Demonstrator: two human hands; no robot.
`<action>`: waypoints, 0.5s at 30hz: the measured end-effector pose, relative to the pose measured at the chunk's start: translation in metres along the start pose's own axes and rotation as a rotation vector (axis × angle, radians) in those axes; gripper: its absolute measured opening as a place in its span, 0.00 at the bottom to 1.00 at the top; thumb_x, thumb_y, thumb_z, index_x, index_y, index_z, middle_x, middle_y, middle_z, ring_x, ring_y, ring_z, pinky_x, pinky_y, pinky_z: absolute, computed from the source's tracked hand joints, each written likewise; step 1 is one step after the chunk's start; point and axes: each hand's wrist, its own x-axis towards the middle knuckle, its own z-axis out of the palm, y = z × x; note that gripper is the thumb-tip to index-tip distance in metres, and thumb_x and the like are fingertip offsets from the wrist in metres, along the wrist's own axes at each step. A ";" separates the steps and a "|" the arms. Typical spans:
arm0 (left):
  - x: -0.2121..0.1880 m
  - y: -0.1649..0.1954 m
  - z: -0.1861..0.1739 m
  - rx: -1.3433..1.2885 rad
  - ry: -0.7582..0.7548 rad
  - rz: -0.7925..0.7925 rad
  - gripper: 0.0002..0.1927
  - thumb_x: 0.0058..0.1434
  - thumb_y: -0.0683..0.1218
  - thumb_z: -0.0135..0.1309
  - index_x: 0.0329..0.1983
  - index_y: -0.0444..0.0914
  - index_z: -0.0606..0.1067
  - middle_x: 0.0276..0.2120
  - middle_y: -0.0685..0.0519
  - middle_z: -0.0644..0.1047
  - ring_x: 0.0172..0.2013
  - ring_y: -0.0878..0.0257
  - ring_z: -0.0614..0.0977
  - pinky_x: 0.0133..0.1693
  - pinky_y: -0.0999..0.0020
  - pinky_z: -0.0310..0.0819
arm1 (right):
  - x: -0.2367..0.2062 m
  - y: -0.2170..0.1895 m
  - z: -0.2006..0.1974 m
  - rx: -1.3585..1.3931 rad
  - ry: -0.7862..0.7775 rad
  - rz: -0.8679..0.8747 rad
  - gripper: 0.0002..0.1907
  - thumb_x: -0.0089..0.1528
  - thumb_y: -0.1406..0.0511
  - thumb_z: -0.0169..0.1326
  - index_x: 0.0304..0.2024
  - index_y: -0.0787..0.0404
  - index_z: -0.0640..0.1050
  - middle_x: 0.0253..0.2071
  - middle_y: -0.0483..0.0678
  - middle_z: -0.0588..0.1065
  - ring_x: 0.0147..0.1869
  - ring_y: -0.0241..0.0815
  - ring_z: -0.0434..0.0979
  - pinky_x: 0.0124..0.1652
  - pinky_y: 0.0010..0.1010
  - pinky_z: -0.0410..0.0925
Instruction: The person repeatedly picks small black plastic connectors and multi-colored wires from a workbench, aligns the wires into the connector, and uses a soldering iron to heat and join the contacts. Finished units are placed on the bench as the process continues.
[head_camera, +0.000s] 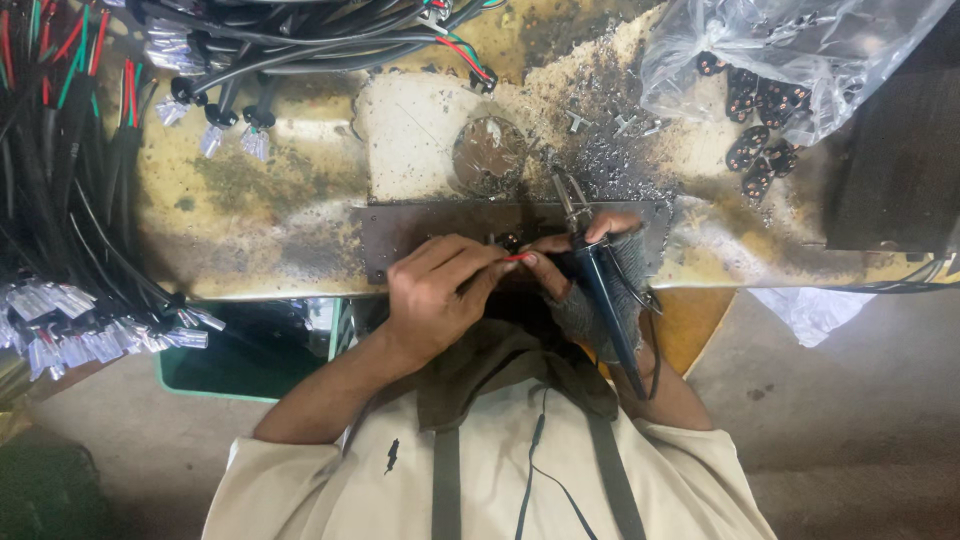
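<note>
Red wire (516, 257) pinched in bare left hand (440, 295).

Head view — both hands meet over a dark metal plate (420, 235) at the near edge of the worktop (270, 215).
Left hand (440, 295) pinches a thin red wire (517, 257) by the fingertips; right hand (590, 275), in a grey fingerless glove, grips a dark-handled soldering iron (605, 295), tip pointing away over the plate. Metal scraps (610, 150) lie scattered beyond — a clear plastic bag (780, 50) of small black plug parts (755, 115) lies at far right, black cable bundles (60, 180) at left.
</note>
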 end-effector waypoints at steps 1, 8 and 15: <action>0.002 -0.001 -0.001 0.078 0.039 -0.024 0.06 0.61 0.39 0.67 0.39 0.37 0.80 0.34 0.50 0.80 0.33 0.55 0.83 0.35 0.63 0.77 | 0.001 -0.001 -0.001 -0.280 0.010 -0.097 0.23 0.61 0.69 0.67 0.46 0.55 0.64 0.35 0.48 0.79 0.39 0.37 0.78 0.45 0.24 0.68; 0.024 -0.015 -0.005 0.243 0.117 -0.197 0.06 0.60 0.40 0.66 0.36 0.39 0.78 0.31 0.51 0.79 0.30 0.54 0.82 0.33 0.61 0.74 | -0.001 0.012 0.005 -0.012 0.055 -0.141 0.27 0.64 0.76 0.63 0.52 0.60 0.58 0.42 0.43 0.75 0.41 0.34 0.75 0.43 0.23 0.68; 0.029 -0.015 0.003 0.272 0.142 -0.204 0.09 0.57 0.41 0.66 0.32 0.39 0.75 0.29 0.51 0.76 0.30 0.53 0.80 0.31 0.59 0.73 | -0.004 0.028 0.007 0.139 -0.067 -0.122 0.25 0.62 0.76 0.66 0.52 0.58 0.65 0.39 0.46 0.69 0.34 0.34 0.70 0.32 0.25 0.67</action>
